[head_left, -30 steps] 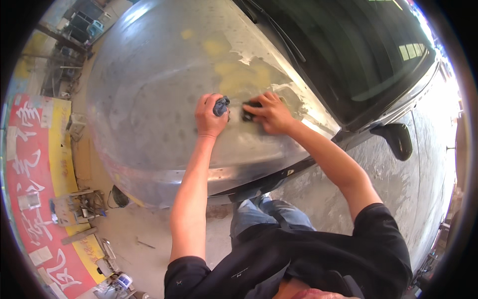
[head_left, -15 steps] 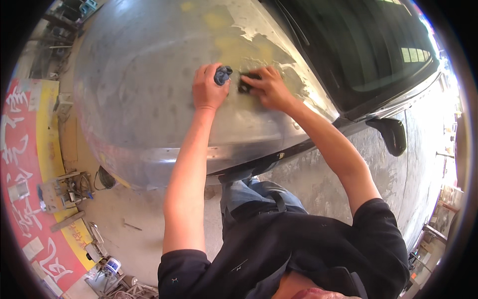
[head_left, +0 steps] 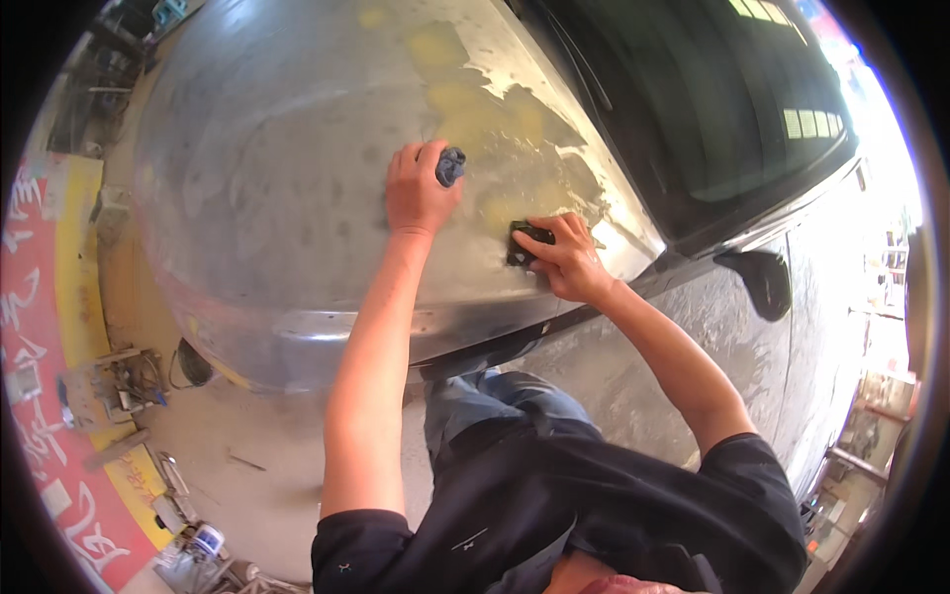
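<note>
A car's bare, sanded hood (head_left: 257,188) spreads out in front of me, grey with dull yellow filler patches (head_left: 475,124) toward the windshield. My left hand (head_left: 421,193) is closed round a crumpled dark blue-grey cloth (head_left: 450,166) and rests on the hood. To its right, and nearer to me, my right hand (head_left: 572,255) grips a small black sanding block (head_left: 530,244), with fingers over its far side and thumb along it. The block lies against the hood close to the edge by the fender. Its underside is hidden.
A dark windshield (head_left: 683,109) and black side mirror (head_left: 760,282) are at the right. The grey, scuffed car door (head_left: 693,337) runs down from there. On the floor at left are a red and yellow banner (head_left: 74,327), a cluttered stand (head_left: 119,386) and a white bucket (head_left: 208,540).
My right hand has slid the sanding block toward me and to the right across the hood. The left hand with the cloth has shifted only slightly in the picture, as has the whole view.
</note>
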`<move>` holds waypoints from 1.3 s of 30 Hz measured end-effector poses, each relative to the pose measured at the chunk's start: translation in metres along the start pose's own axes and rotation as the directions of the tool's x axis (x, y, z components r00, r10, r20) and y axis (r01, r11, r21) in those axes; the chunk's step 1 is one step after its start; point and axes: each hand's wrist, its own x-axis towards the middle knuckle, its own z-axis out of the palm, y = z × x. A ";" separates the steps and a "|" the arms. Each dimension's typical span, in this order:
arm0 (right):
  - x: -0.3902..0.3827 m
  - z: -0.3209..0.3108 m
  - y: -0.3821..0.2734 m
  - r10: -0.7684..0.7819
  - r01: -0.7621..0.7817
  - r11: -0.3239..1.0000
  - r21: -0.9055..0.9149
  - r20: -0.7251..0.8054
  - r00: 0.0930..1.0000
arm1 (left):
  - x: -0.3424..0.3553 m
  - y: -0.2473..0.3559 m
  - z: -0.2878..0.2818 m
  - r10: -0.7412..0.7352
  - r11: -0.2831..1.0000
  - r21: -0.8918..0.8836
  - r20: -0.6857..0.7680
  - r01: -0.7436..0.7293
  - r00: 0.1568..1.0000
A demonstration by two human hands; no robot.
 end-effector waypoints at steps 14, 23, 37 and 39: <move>0.055 0.004 0.047 0.116 -0.120 0.991 -0.067 -0.063 0.991 | 0.005 0.006 0.009 0.054 0.995 -0.082 -0.025 -0.056 0.998; 0.003 0.007 0.015 0.231 -0.242 0.968 -0.061 -0.153 0.961 | 0.000 -0.002 0.001 0.030 0.997 -0.066 0.013 -0.029 0.999; 0.037 -0.006 0.062 0.362 -0.421 0.893 -0.156 -0.304 0.881 | 0.008 0.007 0.007 0.081 0.995 -0.062 -0.001 -0.081 0.997; 0.031 0.000 0.065 0.365 -0.414 0.901 -0.129 -0.292 0.884 | 0.002 0.003 0.008 0.078 0.995 -0.056 0.018 -0.077 0.997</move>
